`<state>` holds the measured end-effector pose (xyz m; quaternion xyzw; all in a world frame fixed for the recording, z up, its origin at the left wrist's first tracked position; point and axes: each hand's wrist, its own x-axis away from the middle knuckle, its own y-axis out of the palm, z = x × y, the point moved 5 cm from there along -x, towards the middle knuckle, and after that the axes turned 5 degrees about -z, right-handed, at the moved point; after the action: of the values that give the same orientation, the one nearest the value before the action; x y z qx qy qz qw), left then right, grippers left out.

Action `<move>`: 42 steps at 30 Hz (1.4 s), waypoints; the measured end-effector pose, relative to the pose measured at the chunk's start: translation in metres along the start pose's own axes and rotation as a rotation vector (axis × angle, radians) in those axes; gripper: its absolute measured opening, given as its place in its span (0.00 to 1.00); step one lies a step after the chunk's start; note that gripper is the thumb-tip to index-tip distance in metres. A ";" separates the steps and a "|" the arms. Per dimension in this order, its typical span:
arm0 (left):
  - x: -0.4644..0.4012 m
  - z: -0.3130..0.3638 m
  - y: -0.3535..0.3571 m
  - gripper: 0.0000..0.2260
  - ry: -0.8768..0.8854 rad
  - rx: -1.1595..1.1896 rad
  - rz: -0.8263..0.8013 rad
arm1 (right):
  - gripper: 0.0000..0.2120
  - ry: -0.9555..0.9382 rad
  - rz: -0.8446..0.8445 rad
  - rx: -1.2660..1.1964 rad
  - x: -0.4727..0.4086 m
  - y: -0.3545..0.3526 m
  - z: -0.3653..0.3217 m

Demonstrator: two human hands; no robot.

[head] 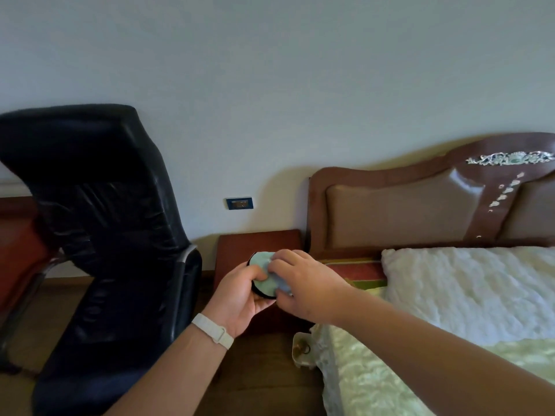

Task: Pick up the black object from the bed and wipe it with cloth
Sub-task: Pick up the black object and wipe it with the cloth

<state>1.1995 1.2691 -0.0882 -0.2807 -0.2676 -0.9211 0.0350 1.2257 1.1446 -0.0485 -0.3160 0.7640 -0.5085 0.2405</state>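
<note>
Facing the camera, the round black object sits under cloth.

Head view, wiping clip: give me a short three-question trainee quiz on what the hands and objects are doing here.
1. True or false: the black object lies on the bed.
2. Which hand presses the light blue cloth onto the object? A) left hand B) right hand C) neither
3. Fill in: the white band sits on the ____ wrist.

Key:
1. False: it is held up in the left hand, in front of the wooden nightstand.
2. B
3. left
</note>
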 end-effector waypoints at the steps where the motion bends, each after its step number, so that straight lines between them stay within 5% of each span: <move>1: -0.006 0.006 0.002 0.17 0.002 -0.005 0.010 | 0.20 -0.007 -0.002 -0.004 -0.008 -0.001 0.006; 11: -0.069 0.053 -0.023 0.16 0.009 0.030 0.063 | 0.21 -0.041 -0.051 -0.046 -0.092 0.010 0.041; 26: -0.237 0.146 -0.089 0.16 -0.146 -0.035 -0.054 | 0.20 0.211 -0.065 -0.058 -0.251 0.035 0.100; 42: -0.339 0.151 -0.110 0.14 -0.249 -0.108 -0.039 | 0.19 0.347 -0.120 -0.145 -0.301 0.072 0.169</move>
<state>1.5356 1.4117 -0.2163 -0.3893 -0.2255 -0.8925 -0.0316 1.5311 1.2780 -0.1641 -0.2853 0.8084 -0.5123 0.0509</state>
